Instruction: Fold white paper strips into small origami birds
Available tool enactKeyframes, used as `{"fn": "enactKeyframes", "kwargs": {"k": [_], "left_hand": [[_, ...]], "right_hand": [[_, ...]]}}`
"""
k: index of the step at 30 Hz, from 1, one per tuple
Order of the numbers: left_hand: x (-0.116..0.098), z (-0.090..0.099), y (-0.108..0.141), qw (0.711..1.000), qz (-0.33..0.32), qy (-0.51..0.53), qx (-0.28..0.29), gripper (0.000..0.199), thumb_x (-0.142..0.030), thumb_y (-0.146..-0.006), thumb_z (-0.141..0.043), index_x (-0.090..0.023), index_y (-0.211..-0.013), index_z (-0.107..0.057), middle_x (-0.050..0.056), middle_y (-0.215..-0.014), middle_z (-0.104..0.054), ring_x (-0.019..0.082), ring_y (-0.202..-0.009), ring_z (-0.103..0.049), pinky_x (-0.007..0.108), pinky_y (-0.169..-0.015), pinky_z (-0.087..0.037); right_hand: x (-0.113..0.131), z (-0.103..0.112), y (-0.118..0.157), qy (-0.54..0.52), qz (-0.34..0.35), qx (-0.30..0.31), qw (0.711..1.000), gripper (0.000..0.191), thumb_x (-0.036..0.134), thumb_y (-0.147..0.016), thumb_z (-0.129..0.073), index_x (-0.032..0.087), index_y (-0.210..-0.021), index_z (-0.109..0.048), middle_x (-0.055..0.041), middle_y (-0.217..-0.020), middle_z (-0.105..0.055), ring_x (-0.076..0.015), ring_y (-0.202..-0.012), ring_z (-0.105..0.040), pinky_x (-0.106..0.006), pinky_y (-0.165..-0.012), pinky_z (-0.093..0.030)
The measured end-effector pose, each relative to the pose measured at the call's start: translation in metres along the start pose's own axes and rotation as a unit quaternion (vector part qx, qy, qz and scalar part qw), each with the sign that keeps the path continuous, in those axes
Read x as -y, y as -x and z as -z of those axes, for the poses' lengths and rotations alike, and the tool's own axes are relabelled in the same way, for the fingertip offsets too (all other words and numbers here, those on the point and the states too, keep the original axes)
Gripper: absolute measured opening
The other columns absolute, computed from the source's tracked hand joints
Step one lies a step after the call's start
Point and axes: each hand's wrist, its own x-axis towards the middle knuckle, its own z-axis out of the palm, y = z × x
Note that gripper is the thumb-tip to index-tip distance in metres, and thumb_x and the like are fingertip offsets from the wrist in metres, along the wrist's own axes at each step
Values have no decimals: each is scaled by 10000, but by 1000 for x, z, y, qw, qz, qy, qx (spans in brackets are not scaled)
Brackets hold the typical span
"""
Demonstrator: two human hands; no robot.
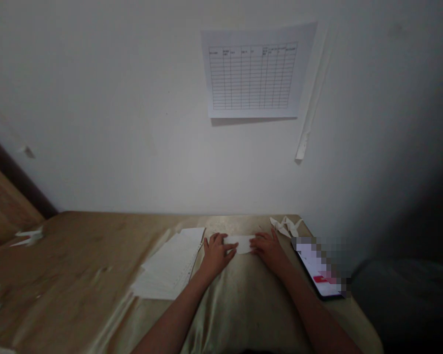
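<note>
A small piece of white paper (244, 244) lies low over the covered table, between my two hands. My left hand (217, 251) has its thumb and fingers on the paper's left end. At the right end, my right hand (269, 250) grips the paper in the same way, thumb below and fingers above. The paper's lower edge looks curved or folded; its exact shape is partly hidden by my fingers. Just left of my left hand rests a stack of white sheets (170, 265) with punched holes along its right edge.
A tablet or large phone (313, 268) with a lit screen lies at the table's right edge. Behind it sits folded white paper (286, 226). More paper pieces (27, 237) lie far left. A printed table sheet (253, 73) hangs on the wall behind the brown cloth-covered table (84, 255).
</note>
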Motion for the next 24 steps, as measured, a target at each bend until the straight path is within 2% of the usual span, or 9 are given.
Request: {"fn": "enactKeyframes", "kwargs": {"k": [4,10,14,17,20,21,24], "left_hand": [[-3,1,1,1000,8,-7,17,287,-379,-976,-716,-485,-1232,-789,64,-1508,-608,385,-1469,-419,747,-1213,-236],[-10,7,4,999,4,12,32,259,-392,-959,-742,-494,-1189,-803,43,-1524,-611,385,-1486,-421,787,-1225,-185],[-11,8,5,998,-6,35,50,253,-393,-943,-756,-508,-1163,-807,15,-1540,-607,389,-1506,-404,827,-1220,-122],[-10,7,5,998,1,40,52,235,-403,-945,-747,-492,-1150,-816,15,-1543,-606,386,-1507,-404,827,-1224,-102],[-10,6,4,998,8,45,53,241,-441,-923,-773,-487,-1156,-815,15,-1548,-601,384,-1510,-399,820,-1229,-89],[-11,6,4,997,10,47,55,257,-455,-909,-788,-485,-1163,-813,15,-1553,-597,383,-1515,-393,815,-1233,-81],[-13,7,4,996,23,52,62,302,-474,-877,-819,-467,-1180,-810,19,-1566,-585,380,-1526,-379,797,-1248,-62]], "right_hand": [[-3,2,3,-1,20,-9,1000,240,156,-957,-614,284,-1049,-796,-58,-1241,-799,-292,-1366,-618,-752,-1281,-58],[6,12,5,-8,31,-4,999,265,164,-989,-562,290,-1034,-790,-28,-1083,-814,-259,-1340,-620,-675,-1314,-23],[11,13,5,-7,22,5,1000,244,191,-976,-591,303,-1033,-801,-30,-1055,-800,-261,-1283,-630,-633,-1305,-127],[13,10,4,-11,-10,-2,1000,270,199,-942,-640,310,-1138,-788,-34,-1123,-787,-250,-1256,-630,-574,-1279,-223],[10,9,4,-25,-57,-6,998,330,217,-911,-681,272,-1226,-761,-65,-1174,-766,-257,-1228,-625,-485,-1192,-361],[8,9,4,-32,-65,0,997,305,231,-910,-686,255,-1204,-766,-74,-1178,-760,-264,-1227,-617,-457,-1153,-395],[-1,11,3,-32,-67,22,997,171,243,-917,-679,235,-1051,-786,-73,-1169,-760,-271,-1231,-600,-439,-1133,-386]]}}
